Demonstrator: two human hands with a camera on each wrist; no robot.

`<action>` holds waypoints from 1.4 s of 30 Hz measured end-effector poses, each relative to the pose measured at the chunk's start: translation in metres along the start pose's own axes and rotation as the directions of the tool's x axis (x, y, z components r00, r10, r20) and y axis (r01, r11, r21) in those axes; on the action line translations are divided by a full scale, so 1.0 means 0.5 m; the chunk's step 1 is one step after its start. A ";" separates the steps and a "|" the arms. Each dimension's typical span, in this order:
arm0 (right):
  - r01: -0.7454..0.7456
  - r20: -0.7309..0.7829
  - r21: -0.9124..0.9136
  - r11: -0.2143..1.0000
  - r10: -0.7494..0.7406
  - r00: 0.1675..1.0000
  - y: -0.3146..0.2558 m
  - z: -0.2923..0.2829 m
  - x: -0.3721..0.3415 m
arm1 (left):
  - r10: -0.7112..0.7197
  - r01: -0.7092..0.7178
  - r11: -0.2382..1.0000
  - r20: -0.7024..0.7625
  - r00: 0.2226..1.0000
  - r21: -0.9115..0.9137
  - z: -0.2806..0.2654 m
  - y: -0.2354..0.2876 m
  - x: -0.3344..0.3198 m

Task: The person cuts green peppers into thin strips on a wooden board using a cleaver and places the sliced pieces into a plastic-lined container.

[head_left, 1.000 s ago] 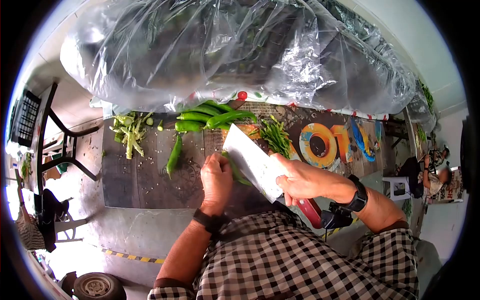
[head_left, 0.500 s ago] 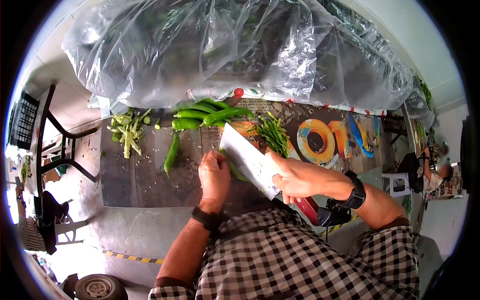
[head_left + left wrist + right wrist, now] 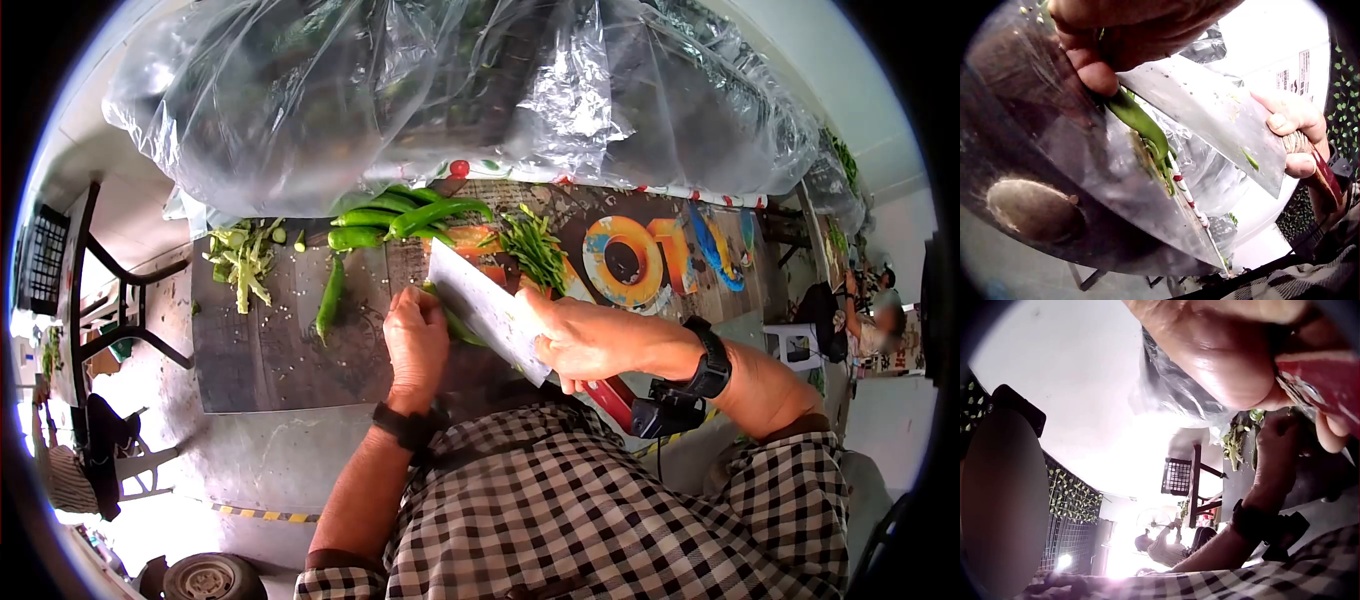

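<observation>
With a wooden handle in its curled fingers, the right hand (image 3: pixel 590 345) holds a broad-bladed cleaver (image 3: pixel 483 308). The blade slants across the table, with bits of green stuck to it in the left wrist view. Just left of the blade, the left hand (image 3: pixel 416 340) grips a long green pepper (image 3: pixel 1141 124) by one end, fingers bent close to the cleaver's edge. Part of that pepper is hidden behind the blade and fingers. Beyond the cleaver lies a heap of thin green strips (image 3: pixel 535 250). Several whole green peppers (image 3: pixel 430 214) are piled at the back.
One green pepper (image 3: pixel 330 300) lies apart at left, near a pile of pale cores and offcuts (image 3: pixel 240 262). Clear plastic sheeting (image 3: pixel 400 100) bulges along the far side of the dark patterned table (image 3: pixel 270 370). Seeds are scattered over the tabletop. Another person (image 3: pixel 880 325) is far right.
The head view has shifted, so the table and hands appear slightly further left and up. Both hands keep their hold on pepper and cleaver, with little movement between them.
</observation>
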State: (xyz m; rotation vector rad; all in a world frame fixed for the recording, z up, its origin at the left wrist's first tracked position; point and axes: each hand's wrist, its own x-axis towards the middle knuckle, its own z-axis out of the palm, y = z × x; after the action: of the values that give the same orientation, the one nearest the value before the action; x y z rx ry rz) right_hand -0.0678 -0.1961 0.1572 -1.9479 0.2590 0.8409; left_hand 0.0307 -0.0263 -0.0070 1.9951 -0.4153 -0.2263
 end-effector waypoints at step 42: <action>-0.089 0.046 0.094 0.992 0.085 0.995 0.034 0.014 -0.043 | 0.003 -0.017 0.997 0.181 0.984 0.081 -0.037 0.029 -0.023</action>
State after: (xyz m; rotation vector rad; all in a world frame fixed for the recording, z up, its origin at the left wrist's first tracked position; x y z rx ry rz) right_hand -0.0953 -0.2025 0.1576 -1.8381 0.3557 0.9092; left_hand 0.0238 -0.0122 0.0141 2.0601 -0.5579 -0.3915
